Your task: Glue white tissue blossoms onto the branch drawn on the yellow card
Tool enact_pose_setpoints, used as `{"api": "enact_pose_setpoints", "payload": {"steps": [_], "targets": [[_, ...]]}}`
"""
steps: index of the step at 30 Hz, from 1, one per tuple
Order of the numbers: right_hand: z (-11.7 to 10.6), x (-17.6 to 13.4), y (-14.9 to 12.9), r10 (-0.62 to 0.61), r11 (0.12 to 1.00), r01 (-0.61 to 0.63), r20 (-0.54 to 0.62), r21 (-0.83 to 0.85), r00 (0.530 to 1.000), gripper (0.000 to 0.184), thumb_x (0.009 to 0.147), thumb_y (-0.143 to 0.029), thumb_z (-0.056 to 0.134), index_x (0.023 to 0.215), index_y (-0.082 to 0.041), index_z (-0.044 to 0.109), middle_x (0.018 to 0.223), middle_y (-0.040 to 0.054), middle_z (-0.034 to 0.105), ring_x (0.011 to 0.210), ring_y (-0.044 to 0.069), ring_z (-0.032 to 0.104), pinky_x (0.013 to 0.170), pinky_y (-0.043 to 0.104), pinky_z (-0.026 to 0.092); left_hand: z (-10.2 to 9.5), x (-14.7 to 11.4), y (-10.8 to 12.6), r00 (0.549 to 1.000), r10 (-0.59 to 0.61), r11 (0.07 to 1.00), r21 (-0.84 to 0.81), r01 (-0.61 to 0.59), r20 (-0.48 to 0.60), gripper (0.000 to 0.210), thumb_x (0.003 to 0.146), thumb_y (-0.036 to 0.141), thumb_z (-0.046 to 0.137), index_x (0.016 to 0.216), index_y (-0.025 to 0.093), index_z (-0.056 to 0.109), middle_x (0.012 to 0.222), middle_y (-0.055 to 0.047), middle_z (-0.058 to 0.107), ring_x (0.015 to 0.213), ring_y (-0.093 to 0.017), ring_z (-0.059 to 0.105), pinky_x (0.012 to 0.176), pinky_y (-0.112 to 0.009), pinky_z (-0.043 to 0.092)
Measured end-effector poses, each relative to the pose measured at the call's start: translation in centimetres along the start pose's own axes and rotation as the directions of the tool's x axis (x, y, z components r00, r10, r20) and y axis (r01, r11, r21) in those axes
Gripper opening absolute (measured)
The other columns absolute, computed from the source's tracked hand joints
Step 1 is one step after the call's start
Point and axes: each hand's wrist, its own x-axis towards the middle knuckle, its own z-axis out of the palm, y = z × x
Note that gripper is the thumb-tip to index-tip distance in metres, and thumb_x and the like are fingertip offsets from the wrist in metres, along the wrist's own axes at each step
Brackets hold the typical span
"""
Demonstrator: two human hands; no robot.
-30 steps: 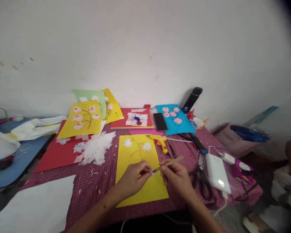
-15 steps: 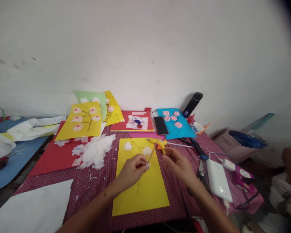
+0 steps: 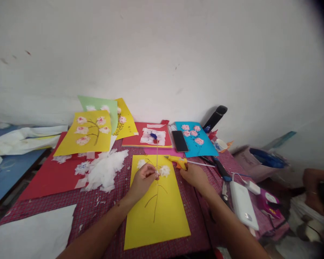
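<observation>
My left hand is over the yellow sheet, thumb and fingers pinched on a thin stick that points up towards the back. A small bit of white tissue paper shows at its lower end by the fingertips. On the sheet are a drawn brown branch and two white tissue flowers, one just right of my fingers. To the right, my right hand is closed around the handle of a yellow glue gun, its nozzle pointing left over the sheet's top edge and a glue stick out of its back.
Torn white tissue pieces are heaped on the left. Finished flower sheets lie behind, yellow and blue. A phone, scissors and a white power bank lie rightward. A person is at far right.
My right hand has moved from beside the glue gun onto its handle. The stick in my left hand has swung from leaning right to nearly upright, and that hand has shifted slightly left and back.
</observation>
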Motion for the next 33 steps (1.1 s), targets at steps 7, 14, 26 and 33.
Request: {"api": "enact_pose_setpoints", "payload": {"steps": [7, 14, 26, 33], "targets": [[-1.1, -1.3, 1.3, 0.051, 0.786, 0.008, -0.078, 0.618, 0.996, 0.013, 0.078, -0.031, 0.054, 0.077, -0.02, 0.06, 0.069, 0.0065, 0.071, 0.058, 0.02, 0.064, 0.052, 0.027, 0.043, -0.2, 0.1, -0.1, 1.0, 0.006, 1.0, -0.01, -0.006, 0.012, 0.018, 0.08, 0.025, 0.07, 0.088, 0.019, 0.054, 0.074, 0.003, 0.064, 0.071, -0.013, 0.064, 0.07, -0.025, 0.046], [-2.3, -4.4, 1.8, -0.079, 0.438, -0.028, 0.07, 0.898, 0.994, 0.017, 0.074, -0.034, 0.069, 0.071, -0.018, 0.061, 0.057, 0.0007, 0.061, 0.047, 0.013, 0.051, 0.047, 0.025, 0.04, -0.3, 0.1, -0.3, 1.0, 0.019, 1.0, -0.002, -0.019, 0.013, 0.015, 0.081, 0.024, 0.068, 0.088, 0.019, 0.055, 0.073, 0.003, 0.064, 0.07, -0.014, 0.064, 0.071, -0.025, 0.046], [-1.9, -5.1, -0.7, -0.284, 0.753, 0.188, 0.053, 0.63, 0.957, 0.022, 0.084, -0.039, 0.065, 0.092, -0.022, 0.074, 0.073, 0.0, 0.069, 0.06, 0.017, 0.056, 0.054, 0.027, 0.043, -0.5, 0.3, -0.7, 1.0, 0.006, 1.0, -0.006, -0.006, 0.013, 0.017, 0.081, 0.026, 0.067, 0.09, 0.02, 0.055, 0.077, 0.003, 0.065, 0.071, -0.013, 0.065, 0.071, -0.026, 0.046], [-1.5, -5.1, -1.2, -0.322, 0.776, 0.241, 0.037, 0.582, 0.946, 0.018, 0.086, -0.035, 0.061, 0.084, -0.022, 0.074, 0.069, -0.0003, 0.069, 0.059, 0.019, 0.059, 0.052, 0.026, 0.043, -0.4, 0.2, -0.4, 1.0, -0.011, 1.0, -0.005, 0.011, 0.01, 0.018, 0.08, 0.027, 0.069, 0.09, 0.02, 0.055, 0.074, 0.003, 0.065, 0.07, -0.014, 0.064, 0.071, -0.026, 0.046]]}}
